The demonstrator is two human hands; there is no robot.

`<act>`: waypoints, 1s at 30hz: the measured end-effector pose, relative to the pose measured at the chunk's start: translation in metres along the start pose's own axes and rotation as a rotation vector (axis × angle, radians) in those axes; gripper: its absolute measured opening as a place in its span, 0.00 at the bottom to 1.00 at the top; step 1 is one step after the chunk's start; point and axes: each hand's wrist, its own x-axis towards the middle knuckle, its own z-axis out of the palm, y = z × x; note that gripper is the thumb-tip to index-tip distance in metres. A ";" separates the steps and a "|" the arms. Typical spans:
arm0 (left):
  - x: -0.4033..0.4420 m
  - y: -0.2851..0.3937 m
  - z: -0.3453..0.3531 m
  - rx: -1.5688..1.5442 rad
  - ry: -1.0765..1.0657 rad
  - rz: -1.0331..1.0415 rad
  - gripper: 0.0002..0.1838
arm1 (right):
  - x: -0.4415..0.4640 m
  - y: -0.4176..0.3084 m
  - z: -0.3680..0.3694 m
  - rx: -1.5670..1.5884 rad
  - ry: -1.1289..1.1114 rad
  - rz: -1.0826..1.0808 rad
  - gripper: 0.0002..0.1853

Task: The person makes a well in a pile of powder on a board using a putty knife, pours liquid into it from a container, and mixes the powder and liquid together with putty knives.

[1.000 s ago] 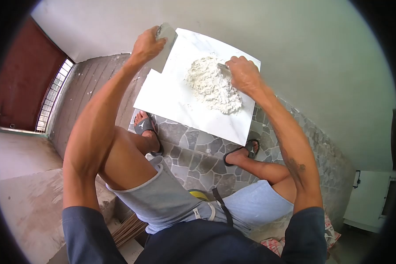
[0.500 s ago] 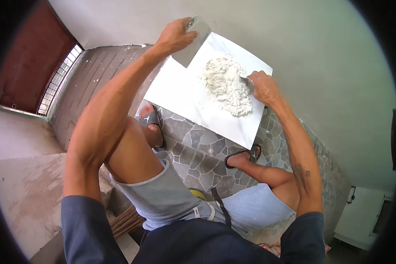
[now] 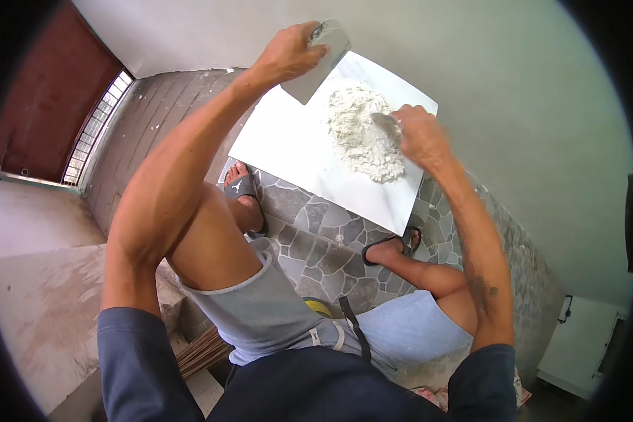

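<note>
A heap of white, lumpy powder [image 3: 366, 144] lies on a white marbled board [image 3: 281, 137]. My left hand [image 3: 292, 53] is closed around a grey container with a see-through rim [image 3: 309, 81], tilted above the board's far left edge. Its contents are hard to make out. My right hand [image 3: 422, 133] grips a small metal tool with a rounded, spoon-like blade [image 3: 385, 122]. That blade is at the right side of the heap, and the fingers hide its handle.
Beneath the board is a stone-patterned floor [image 3: 288, 200], with my sandalled feet [image 3: 243, 186] near its front edge. A pale wall [image 3: 513, 105] rises behind and to the right. At the left are a dark red door [image 3: 49, 91] and a rough ledge [image 3: 56, 302].
My right hand has risen slightly, bringing the tool's blade up and left so more of it shows. My left hand has shifted a little to the right with the container.
</note>
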 end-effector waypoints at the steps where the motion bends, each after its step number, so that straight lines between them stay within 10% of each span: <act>1: 0.002 -0.004 0.004 -0.015 0.022 0.028 0.22 | -0.001 -0.013 0.000 -0.011 -0.025 -0.034 0.17; 30: -0.015 0.017 0.006 -0.065 0.012 0.083 0.20 | -0.087 -0.051 0.008 -0.163 0.067 -0.326 0.17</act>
